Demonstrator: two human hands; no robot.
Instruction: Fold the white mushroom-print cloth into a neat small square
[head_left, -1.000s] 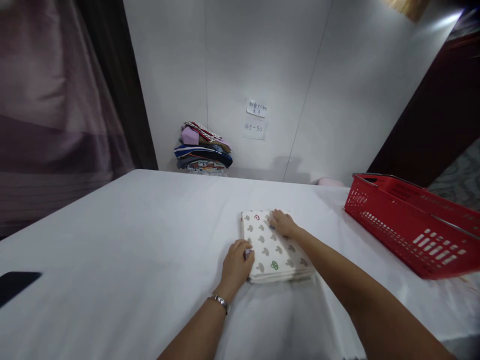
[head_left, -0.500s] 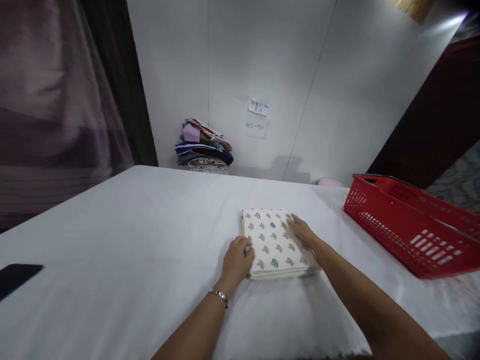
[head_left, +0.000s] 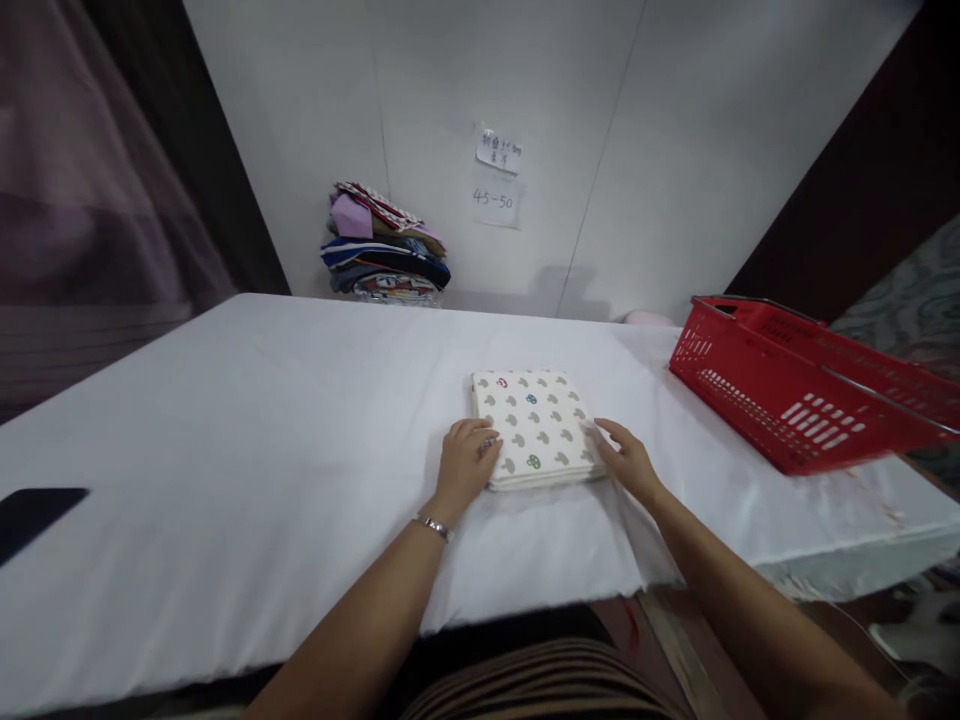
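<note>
A neatly folded white cloth (head_left: 534,425) with grey mushroom prints, plus a few red, blue and green ones, lies flat on the table. My left hand (head_left: 466,462) grips its left edge, fingers curled and thumb near the top layer. At the opposite side, my right hand (head_left: 627,460) holds the right edge near the front corner, thumb and fingers bent around it. The undersides of the fingers are hidden. A metal bracelet (head_left: 435,526) circles my left wrist.
The white-covered table (head_left: 262,430) reaches back to a wall. A red perforated basket (head_left: 795,390) stands at the right. A pile of folded fabrics (head_left: 386,245) sits at the back. A dark flat object (head_left: 34,515) lies at the left edge. Paper notes (head_left: 496,200) hang on the wall.
My right hand has slid along the cloth's right side toward the front corner. My left hand stays at the left edge. The camera has tilted down, bringing the table's front edge into view.
</note>
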